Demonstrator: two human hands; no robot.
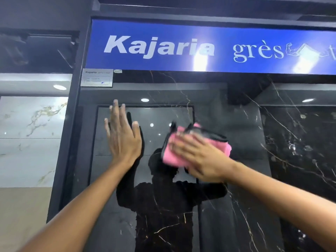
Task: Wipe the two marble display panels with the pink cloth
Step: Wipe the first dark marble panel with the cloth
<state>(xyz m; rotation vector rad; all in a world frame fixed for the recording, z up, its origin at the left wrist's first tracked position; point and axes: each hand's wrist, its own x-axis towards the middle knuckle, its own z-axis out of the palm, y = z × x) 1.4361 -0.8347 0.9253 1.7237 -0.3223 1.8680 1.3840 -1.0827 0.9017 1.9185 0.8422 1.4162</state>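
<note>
I see the white marble panel far left. My left hand lies flat, grip wide, on the black marble panel. My right hand presses the pink cloth against it, below the blue sign.

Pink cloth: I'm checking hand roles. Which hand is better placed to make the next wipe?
The right hand: it already presses the pink cloth against the black marble panel. The left hand lies flat, bare.
</note>
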